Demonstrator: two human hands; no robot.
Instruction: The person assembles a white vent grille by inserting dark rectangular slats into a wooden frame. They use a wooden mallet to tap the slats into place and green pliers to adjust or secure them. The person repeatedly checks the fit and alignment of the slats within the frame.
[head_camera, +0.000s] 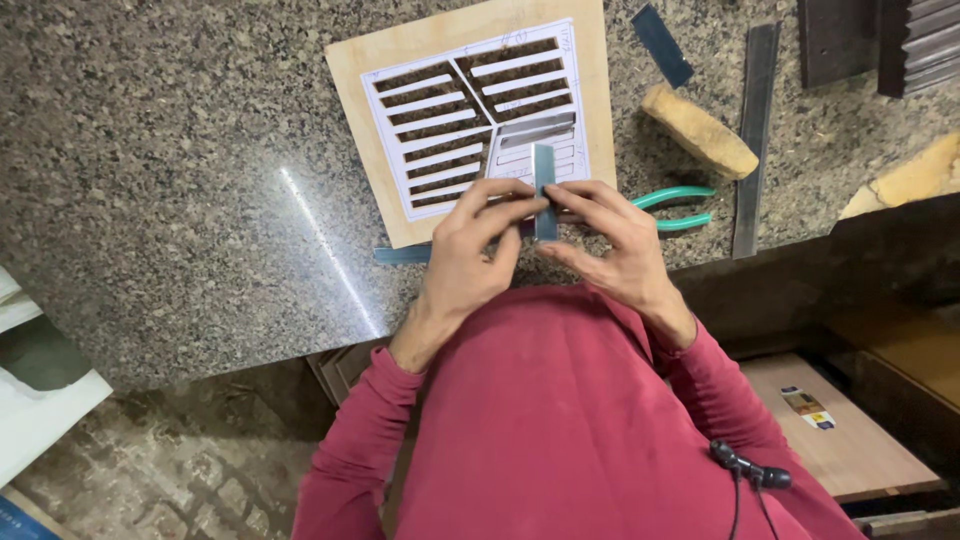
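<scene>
Both hands, the left hand (468, 250) and the right hand (610, 245), pinch a short grey metal strip (544, 190) upright just below the slotted wooden template (470, 110), apparently at the fitting step, which calls for lining it with a slot.

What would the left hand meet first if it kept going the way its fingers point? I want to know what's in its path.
Its fingers already touch the thin blue-grey strip held with the right hand. Past that, the left hand would probably reach the slotted wooden template; depth is unclear.
</scene>
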